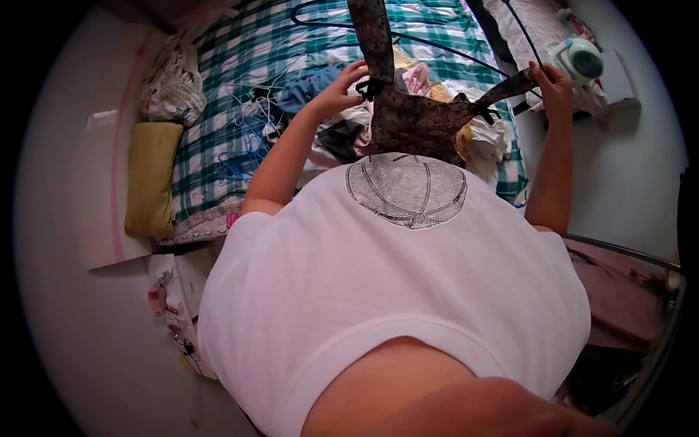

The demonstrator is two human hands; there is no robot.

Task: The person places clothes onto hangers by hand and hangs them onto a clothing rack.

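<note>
A dark floral strappy garment (415, 120) hangs in front of my chest, with wide straps and small black bows; its lower part is hidden behind my white shirt. My left hand (341, 93) is at the base of its left strap, fingers curled against the cloth beside a bow. A dark clothes hanger (444, 48) passes behind that strap, one rounded end sticking out to the left. Raised at the right, my right hand (555, 86) is closed around the other strap where it meets the hanger.
Loose clothes (309, 87) lie heaped on a bed with a green checked cover (211, 156). Blue hangers (247, 138) are tangled at left. An olive pillow (153, 175) and a knitted bundle (173, 84) line the bed's left edge. A pale green fan (579, 58) stands at right.
</note>
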